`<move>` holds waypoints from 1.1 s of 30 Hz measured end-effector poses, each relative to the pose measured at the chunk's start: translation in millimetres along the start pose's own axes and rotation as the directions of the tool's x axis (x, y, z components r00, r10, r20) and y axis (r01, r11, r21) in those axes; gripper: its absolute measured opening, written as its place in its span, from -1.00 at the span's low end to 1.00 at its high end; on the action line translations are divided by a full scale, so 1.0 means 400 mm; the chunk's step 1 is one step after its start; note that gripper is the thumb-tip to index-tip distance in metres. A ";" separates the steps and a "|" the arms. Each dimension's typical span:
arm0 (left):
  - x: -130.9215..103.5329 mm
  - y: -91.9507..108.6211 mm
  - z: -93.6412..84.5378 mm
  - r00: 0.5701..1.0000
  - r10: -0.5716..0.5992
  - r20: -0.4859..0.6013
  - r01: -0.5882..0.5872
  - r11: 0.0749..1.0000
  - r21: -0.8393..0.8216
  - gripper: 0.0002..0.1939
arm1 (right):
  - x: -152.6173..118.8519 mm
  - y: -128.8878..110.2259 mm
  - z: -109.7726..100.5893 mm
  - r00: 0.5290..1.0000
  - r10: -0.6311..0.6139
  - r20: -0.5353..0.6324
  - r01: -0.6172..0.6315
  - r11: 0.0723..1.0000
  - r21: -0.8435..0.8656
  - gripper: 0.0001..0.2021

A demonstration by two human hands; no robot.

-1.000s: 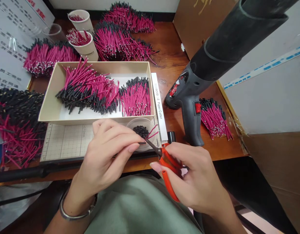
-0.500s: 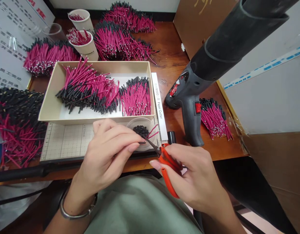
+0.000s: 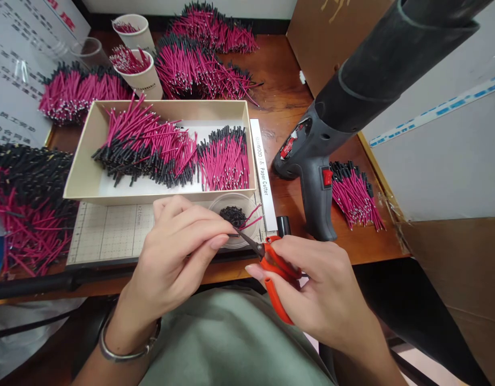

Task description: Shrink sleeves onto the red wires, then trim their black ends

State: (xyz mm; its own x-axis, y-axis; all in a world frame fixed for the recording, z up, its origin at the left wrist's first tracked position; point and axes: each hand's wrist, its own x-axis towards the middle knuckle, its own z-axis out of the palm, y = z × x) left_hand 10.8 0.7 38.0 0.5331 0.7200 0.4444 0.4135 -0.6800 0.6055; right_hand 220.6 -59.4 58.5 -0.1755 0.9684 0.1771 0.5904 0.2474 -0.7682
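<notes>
I see right hand gripping orange scissors, blades at a black tube pinched in left hand fingertips. Dish of black bits at 12 o'clock, wire box beyond, heat gun at 2.

The wooden table bears red wire piles behind the cardboard box; a heat gun stands right of it.

We see a cardboard box full of pink wires with black ends, two paper cups behind it holding more, loose heaps of wires on the wooden table, and a grey heat gun standing at right.
</notes>
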 end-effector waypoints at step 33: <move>0.003 0.003 -0.002 0.997 -0.033 -0.063 0.033 0.999 0.005 -0.89 | 0.002 0.002 -0.004 0.999 0.030 0.019 -0.031 0.999 0.014 -0.56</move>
State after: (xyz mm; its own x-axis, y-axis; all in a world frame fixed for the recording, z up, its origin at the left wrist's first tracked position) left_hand 11.2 0.9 39.8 0.4720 0.7492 0.4646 0.4350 -0.6563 0.6165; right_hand 222.1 -58.4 58.8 -0.1728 0.9747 0.1417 0.5842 0.2172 -0.7820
